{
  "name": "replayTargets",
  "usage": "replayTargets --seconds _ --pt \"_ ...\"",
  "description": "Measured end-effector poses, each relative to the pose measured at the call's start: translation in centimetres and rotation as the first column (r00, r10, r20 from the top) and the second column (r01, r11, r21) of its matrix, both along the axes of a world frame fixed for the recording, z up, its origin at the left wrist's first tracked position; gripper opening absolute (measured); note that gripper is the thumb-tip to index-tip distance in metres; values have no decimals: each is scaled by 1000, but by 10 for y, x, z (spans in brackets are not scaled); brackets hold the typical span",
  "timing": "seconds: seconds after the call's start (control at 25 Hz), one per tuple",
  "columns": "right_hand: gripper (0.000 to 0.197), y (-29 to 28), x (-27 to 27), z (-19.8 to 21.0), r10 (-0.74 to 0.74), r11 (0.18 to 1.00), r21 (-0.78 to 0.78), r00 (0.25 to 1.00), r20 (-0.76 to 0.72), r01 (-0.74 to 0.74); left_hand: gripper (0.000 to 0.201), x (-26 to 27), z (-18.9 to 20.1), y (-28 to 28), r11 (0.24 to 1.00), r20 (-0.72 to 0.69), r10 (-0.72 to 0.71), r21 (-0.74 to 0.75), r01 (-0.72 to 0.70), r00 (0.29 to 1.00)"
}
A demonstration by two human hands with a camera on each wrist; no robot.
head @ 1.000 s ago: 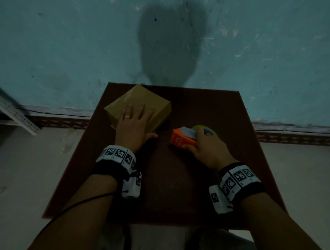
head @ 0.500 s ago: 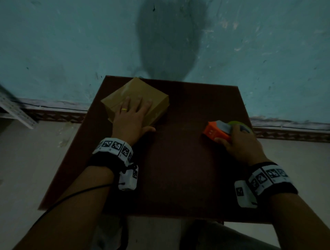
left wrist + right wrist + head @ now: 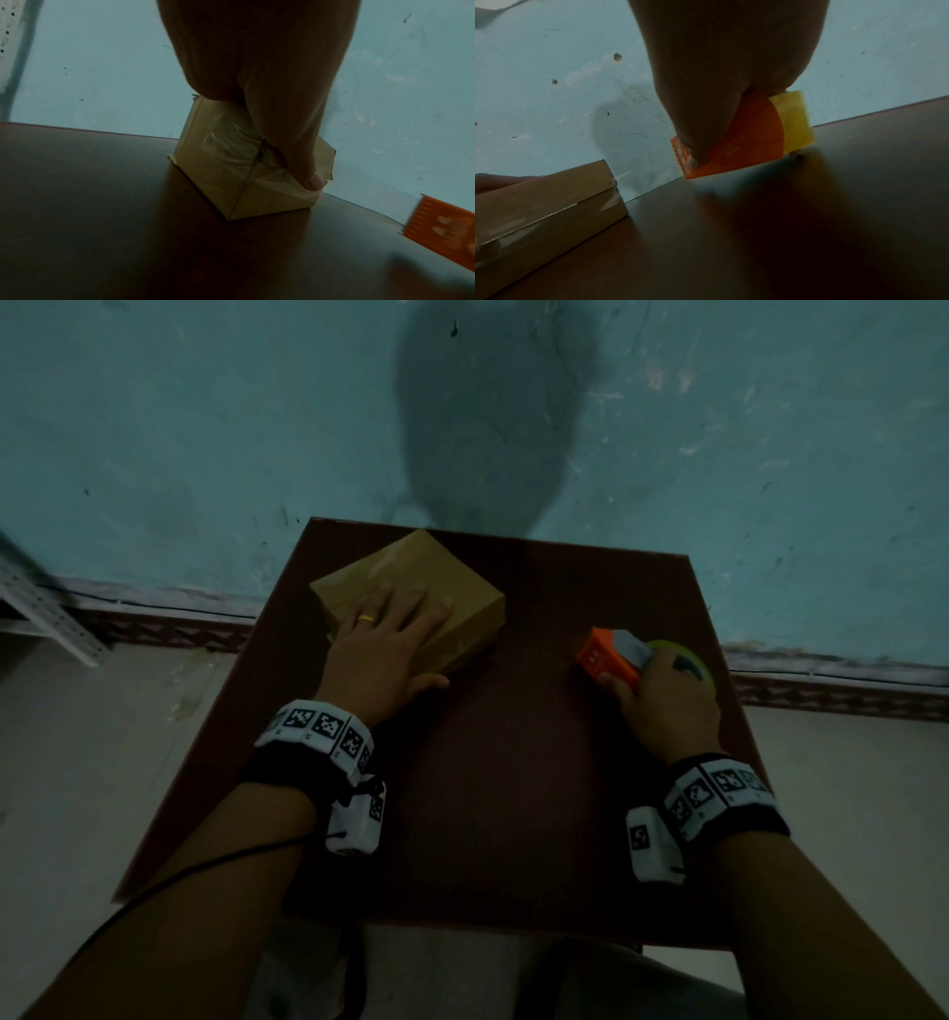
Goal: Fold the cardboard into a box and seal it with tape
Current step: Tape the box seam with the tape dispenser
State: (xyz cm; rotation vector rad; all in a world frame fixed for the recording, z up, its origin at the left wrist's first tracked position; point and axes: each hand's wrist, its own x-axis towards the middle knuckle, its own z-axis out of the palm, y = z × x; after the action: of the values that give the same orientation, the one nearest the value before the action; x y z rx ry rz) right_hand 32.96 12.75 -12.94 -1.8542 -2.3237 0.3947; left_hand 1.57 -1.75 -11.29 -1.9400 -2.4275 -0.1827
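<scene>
A closed, taped cardboard box (image 3: 441,577) (image 3: 231,162) (image 3: 539,205) sits at the far left of the dark brown table (image 3: 503,788). My left hand (image 3: 390,644) lies flat on its top with fingers straight, the thumb (image 3: 306,168) against its near side. My right hand (image 3: 662,695) grips an orange tape dispenser (image 3: 608,654) (image 3: 741,146) with a yellowish tape roll (image 3: 795,119) near the table's right edge. The dispenser's serrated edge (image 3: 434,225) points toward the box and shows in the left wrist view. Clear tape shines on the box's side.
A teal wall (image 3: 205,428) rises right behind the table, with my shadow on it. A perforated metal rail (image 3: 36,618) leans at the far left. The floor (image 3: 102,762) lies beyond the table's left and right edges.
My right hand carried the tape dispenser from the table's middle, beside the box, out to the right edge. The left hand stayed flat on the box.
</scene>
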Motion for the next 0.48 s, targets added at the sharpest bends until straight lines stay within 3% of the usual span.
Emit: replayTargets --seconds 0.48 --pt "77 0 -34 -3 -17 1000 22 999 -35 17 94 -3 -3 -17 994 -36 -109 -2 109 993"
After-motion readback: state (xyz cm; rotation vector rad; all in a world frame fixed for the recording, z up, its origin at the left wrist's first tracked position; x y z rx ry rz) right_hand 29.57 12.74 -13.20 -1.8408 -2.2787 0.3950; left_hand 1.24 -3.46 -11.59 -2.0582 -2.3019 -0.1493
